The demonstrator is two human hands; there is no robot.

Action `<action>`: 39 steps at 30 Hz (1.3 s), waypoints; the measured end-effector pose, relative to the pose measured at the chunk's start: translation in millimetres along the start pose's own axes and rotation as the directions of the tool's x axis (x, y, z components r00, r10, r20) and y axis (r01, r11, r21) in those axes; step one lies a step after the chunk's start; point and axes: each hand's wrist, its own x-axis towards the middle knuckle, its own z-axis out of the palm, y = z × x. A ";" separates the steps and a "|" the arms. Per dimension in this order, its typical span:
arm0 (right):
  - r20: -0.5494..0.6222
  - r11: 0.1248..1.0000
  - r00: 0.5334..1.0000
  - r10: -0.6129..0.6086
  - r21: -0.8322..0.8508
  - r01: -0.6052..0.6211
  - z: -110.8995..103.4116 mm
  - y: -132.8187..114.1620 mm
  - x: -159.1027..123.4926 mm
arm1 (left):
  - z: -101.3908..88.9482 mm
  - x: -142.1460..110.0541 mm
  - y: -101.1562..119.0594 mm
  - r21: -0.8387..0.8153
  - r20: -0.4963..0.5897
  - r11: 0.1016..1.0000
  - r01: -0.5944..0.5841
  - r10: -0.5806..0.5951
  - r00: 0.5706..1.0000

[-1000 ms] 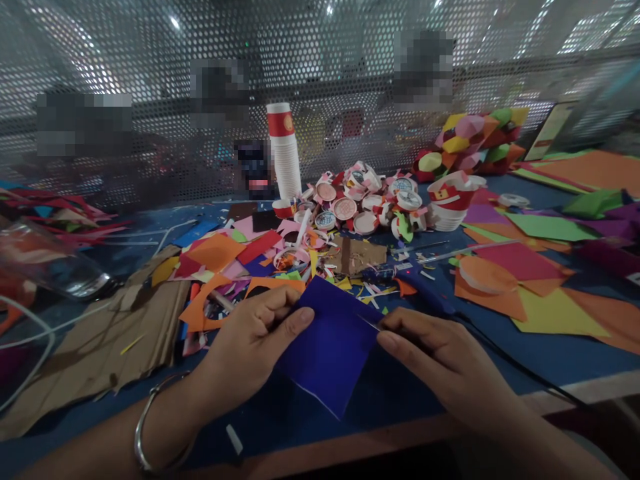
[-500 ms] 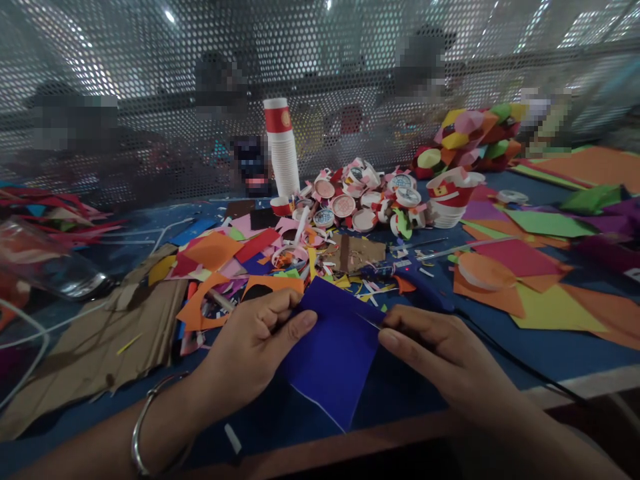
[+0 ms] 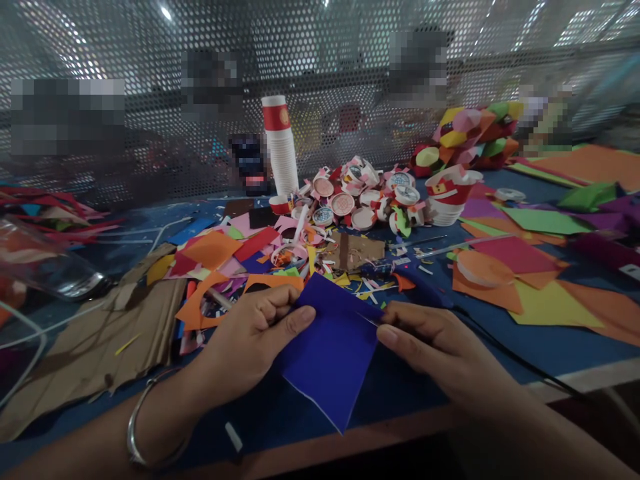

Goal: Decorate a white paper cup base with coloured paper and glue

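Very little has moved since the earlier frame: both hands keep nearly the same places, while the near corner of the blue sheet (image 3: 327, 353) dips slightly closer to the front edge of the surface (image 3: 550, 350). Largest of all, the perforated screen (image 3: 320, 40) stands across the back, and the surface before it carries the paper and cups. Flattened cardboard (image 3: 135, 327) lies at the left, perhaps kept aside to leave room for working. The left hand (image 3: 250, 347) and right hand (image 3: 435, 353) meet over the near part of the surface; the left fingers clamp the sheet's left edge, thumb on top, probably to steady it. The sheet itself is between the two hands, tilted with one corner towards the person, which likely keeps its face in plain sight. Beyond it sits a heap of round pieces (image 3: 343, 205), and behind its left end a stack of paper cups (image 3: 283, 157) stands upright, nested seemingly to save space. Smallest is a narrow blade-like piece (image 3: 369, 320), apparently pinched by the right fingers against the sheet's right side; too little shows to name it.
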 end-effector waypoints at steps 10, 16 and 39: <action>0.120 0.978 0.986 0.115 0.163 -0.134 1.5 2.5 0.8 | 1.2 3.3 2.8 -0.508 0.207 0.783 0.359 -0.294 0.933; 0.149 0.960 0.981 0.126 0.231 -0.159 0.8 5.2 -0.7 | -0.6 4.1 0.5 -0.544 0.260 0.707 0.452 -0.370 0.892; 0.123 0.992 0.992 0.042 0.116 -0.056 -1.7 1.0 -1.3 | 14.8 -9.8 3.1 -0.310 0.115 0.937 0.160 -0.131 0.985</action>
